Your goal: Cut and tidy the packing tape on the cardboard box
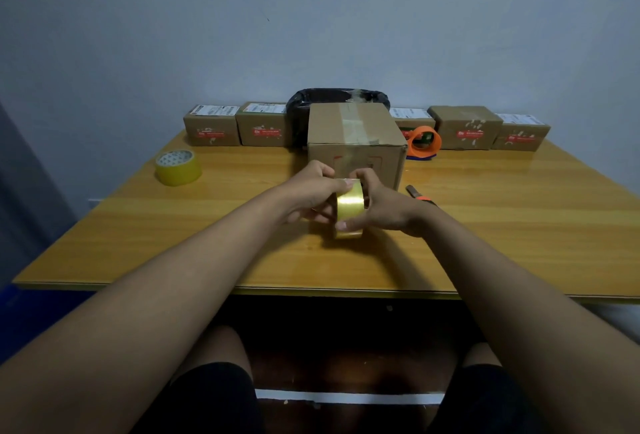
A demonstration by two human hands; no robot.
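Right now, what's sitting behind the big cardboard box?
Behind the big cardboard box sits a black plastic-wrapped bundle against the wall. Only its top and left side show; the box hides the rest.

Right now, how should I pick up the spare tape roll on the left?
The spare tape roll lies flat, hole up, with bare table around it. Come from above with the left hand, fingers across its outer wall; both hands are now holding the other roll.
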